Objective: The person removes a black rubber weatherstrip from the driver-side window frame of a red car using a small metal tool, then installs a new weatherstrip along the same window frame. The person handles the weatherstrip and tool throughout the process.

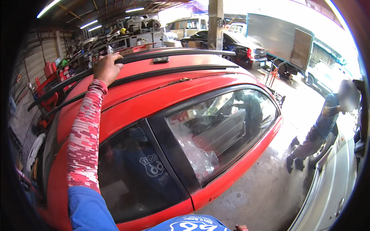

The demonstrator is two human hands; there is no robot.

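My left hand (106, 69), at the end of a red-and-white patterned sleeve, reaches over the roof of a red car (173, 86). Its fingers are closed around a long black trim strip (165, 55) that runs across the roof. A second black strip (173, 70) lies nearer, roughly alongside the first. Between the two strips sits a small dark rectangular object (161, 60); its kind is unclear. Only a sliver of my right hand (241, 228) shows at the lower edge, in front of my blue shirt, and its fingers are mostly hidden.
The car's side windows (227, 127) face me, with clear plastic inside. A person (318, 127) stands at the right beside a light-coloured vehicle (331, 184). Behind the roof are a cluttered workbench (135, 38), a concrete pillar (215, 30), a black car (246, 48) and a box truck (273, 36).
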